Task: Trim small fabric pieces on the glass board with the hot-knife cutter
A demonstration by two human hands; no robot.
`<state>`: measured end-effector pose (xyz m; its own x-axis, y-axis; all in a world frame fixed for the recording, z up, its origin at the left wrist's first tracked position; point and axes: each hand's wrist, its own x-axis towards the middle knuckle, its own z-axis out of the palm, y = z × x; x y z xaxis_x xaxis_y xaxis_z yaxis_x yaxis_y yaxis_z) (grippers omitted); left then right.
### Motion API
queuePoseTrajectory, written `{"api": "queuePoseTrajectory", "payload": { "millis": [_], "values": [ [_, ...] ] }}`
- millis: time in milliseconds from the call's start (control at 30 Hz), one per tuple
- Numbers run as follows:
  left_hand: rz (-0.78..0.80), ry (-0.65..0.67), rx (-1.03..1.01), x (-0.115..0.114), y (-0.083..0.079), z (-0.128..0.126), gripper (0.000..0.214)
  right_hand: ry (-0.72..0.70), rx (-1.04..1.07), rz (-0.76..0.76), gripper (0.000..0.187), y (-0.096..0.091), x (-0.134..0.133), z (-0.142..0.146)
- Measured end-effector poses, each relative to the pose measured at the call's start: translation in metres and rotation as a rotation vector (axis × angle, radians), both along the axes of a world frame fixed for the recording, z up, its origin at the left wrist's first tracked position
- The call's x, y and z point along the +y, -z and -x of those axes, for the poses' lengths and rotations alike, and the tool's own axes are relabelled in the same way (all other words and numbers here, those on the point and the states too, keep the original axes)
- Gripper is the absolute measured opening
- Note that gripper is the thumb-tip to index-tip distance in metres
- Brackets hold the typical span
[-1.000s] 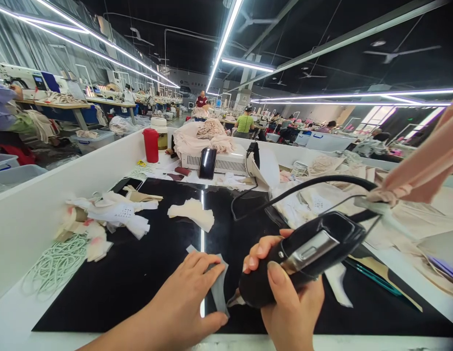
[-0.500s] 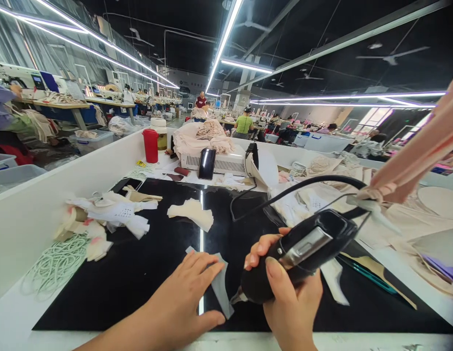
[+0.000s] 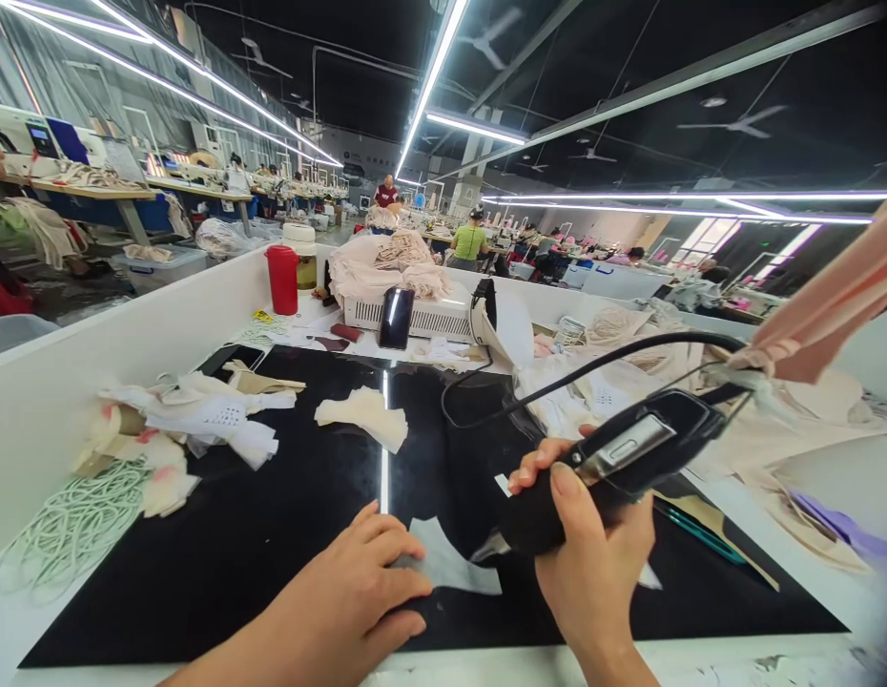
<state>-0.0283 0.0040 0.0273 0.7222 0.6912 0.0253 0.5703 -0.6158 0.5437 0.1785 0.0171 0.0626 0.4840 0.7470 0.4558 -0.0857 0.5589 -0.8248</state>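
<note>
My right grip [image 3: 593,563] is closed tight round one black corded hand tool [image 3: 619,453], thumb on top and fingers curled under its body. The tool's metal tip points down and to my left and meets the right edge of one grey fabric piece [image 3: 450,568]. My left grip [image 3: 358,596] is open and flat, holding nothing. Its fingertips press on the left part of that same piece, which lies on the black mat [image 3: 272,534] near the front edge of the table [image 3: 736,660], between my two grips.

One black cable [image 3: 593,367] arcs from the tool's rear across the mat, and one pink fabric strip [image 3: 822,310] rises from that rear end out of view to my right.

I count two phones. One phone [image 3: 396,318] is propped upright against the white box [image 3: 429,320], and the other phone [image 3: 229,360] lies flat at the mat's far left corner. There is one red cup [image 3: 282,279] with one white-lidded jar [image 3: 299,258] just behind it.

One loose white fabric piece [image 3: 362,415] sits mid-mat, well apart from my grips. To the left lie one heap of white cut pieces [image 3: 200,415] and one coil of pale green cord [image 3: 72,520].
</note>
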Motion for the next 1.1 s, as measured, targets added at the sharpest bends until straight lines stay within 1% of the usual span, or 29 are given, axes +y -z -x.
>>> {"api": "queuePoseTrajectory", "payload": {
  "millis": [167,267,400,533,667,933,1000,1100],
  "values": [
    [0.023,-0.002,-0.006,0.002,0.001,0.003,0.028,-0.148,-0.008,-0.010,0.033,0.003,-0.010,0.021],
    [0.035,-0.003,-0.037,0.003,0.001,0.004,0.032,-0.196,-0.008,-0.020,0.033,0.006,-0.014,0.031],
    [0.035,-0.010,-0.056,0.002,-0.001,0.004,0.036,-0.200,0.025,0.005,0.036,0.007,-0.017,0.036],
    [0.050,-0.006,-0.033,0.003,-0.003,0.003,0.035,-0.209,-0.018,-0.012,0.036,0.009,-0.016,0.033],
    [0.051,-0.005,-0.005,0.005,-0.003,0.003,0.035,-0.194,-0.010,-0.011,0.035,0.011,-0.015,0.031],
    [0.059,0.003,0.020,0.003,-0.002,0.003,0.034,-0.178,0.021,0.026,0.034,0.003,-0.018,0.038],
    [0.055,0.005,0.001,0.003,-0.002,0.004,0.031,-0.177,0.011,0.027,0.032,0.003,-0.017,0.037],
    [0.029,-0.003,-0.090,0.003,0.000,0.006,0.029,-0.181,-0.017,0.017,0.033,0.005,-0.014,0.033]
  ]
}}
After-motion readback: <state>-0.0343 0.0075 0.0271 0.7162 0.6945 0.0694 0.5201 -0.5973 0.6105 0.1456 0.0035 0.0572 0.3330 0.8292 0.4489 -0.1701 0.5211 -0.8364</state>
